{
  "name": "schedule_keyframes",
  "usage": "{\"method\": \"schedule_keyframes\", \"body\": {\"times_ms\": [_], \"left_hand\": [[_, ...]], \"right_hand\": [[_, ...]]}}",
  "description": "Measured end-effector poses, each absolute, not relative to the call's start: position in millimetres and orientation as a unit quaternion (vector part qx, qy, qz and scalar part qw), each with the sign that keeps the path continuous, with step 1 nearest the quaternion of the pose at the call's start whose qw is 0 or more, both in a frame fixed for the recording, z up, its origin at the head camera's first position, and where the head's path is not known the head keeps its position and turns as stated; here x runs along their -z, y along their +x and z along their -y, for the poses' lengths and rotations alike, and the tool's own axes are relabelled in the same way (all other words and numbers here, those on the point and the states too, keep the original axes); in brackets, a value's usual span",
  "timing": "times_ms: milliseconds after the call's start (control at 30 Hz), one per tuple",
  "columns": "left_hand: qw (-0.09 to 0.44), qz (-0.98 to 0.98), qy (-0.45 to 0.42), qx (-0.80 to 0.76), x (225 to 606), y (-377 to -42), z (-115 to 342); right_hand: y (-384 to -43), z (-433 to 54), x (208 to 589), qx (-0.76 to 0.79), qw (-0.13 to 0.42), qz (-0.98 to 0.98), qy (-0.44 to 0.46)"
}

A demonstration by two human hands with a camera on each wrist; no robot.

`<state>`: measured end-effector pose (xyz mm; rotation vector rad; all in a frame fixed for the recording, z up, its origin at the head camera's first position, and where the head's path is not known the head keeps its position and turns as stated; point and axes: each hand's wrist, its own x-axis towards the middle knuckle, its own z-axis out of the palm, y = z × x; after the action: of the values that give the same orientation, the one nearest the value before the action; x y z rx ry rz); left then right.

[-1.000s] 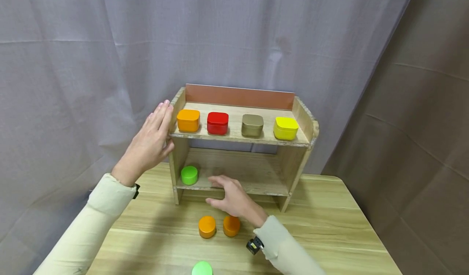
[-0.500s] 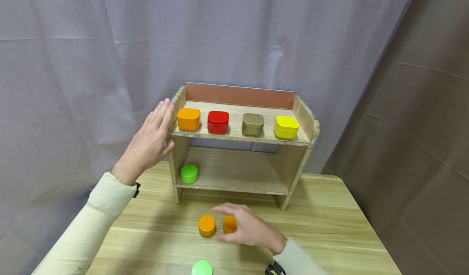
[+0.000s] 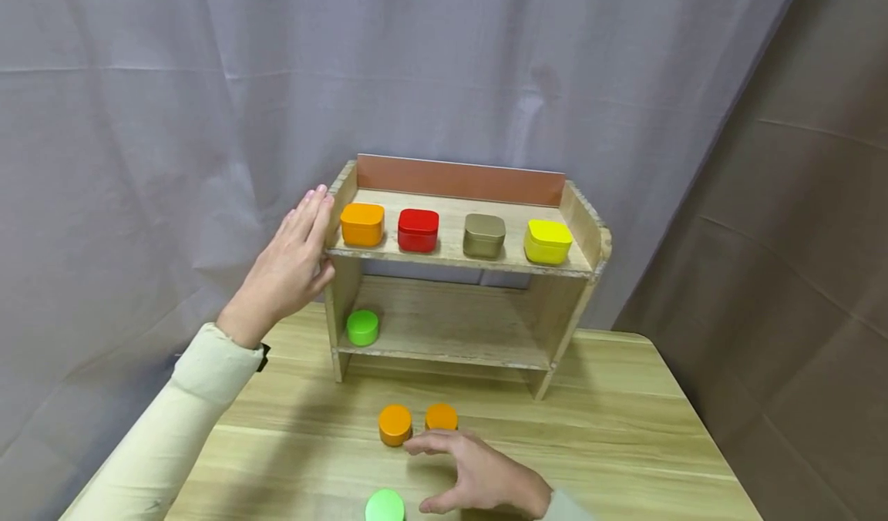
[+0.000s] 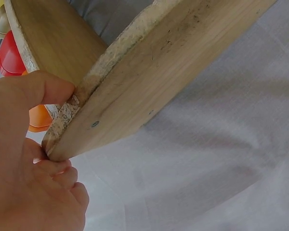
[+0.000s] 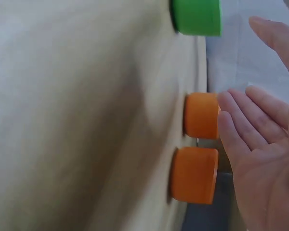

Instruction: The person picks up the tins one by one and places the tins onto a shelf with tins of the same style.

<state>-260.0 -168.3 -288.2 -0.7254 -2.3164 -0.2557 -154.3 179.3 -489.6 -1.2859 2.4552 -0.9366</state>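
My left hand (image 3: 280, 270) grips the left side panel of a small wooden shelf (image 3: 444, 357); in the left wrist view its thumb lies at the panel edge (image 4: 62, 115). My right hand (image 3: 479, 475) is above the table, fingers spread from the thumb and holding nothing. Just beyond it stand two round orange containers, one (image 3: 395, 425) fully seen and another (image 3: 442, 415) partly covered by the hand. A light green round container (image 3: 385, 505) is to the hand's left; the right wrist view shows a green one (image 5: 197, 17) beside the thumb.
On the top board sit square lidded containers: orange (image 3: 362, 224), red (image 3: 418, 230), olive (image 3: 484, 236) and yellow (image 3: 548, 242). A bright green round container (image 3: 363, 327) stands at the lower board's left end. Grey curtains (image 3: 444, 58) hang behind the wooden table (image 3: 610, 428).
My right hand has drawn back from before the lower board, past the orange containers, toward the light green one. The left hand stays on the shelf's side panel.
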Motion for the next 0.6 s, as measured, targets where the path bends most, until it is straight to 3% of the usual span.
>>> {"method": "schedule_keyframes", "body": {"times_ms": [267, 600], "left_hand": [[0.345, 0.891, -0.279, 0.099, 288, -259, 167], [0.35, 0.889, -0.279, 0.098, 288, -260, 167]], "right_hand": [[-148, -177, 505, 0.326, 0.109, -0.806, -0.482], [-141, -171, 511, 0.318, 0.147, -0.809, -0.472]]}}
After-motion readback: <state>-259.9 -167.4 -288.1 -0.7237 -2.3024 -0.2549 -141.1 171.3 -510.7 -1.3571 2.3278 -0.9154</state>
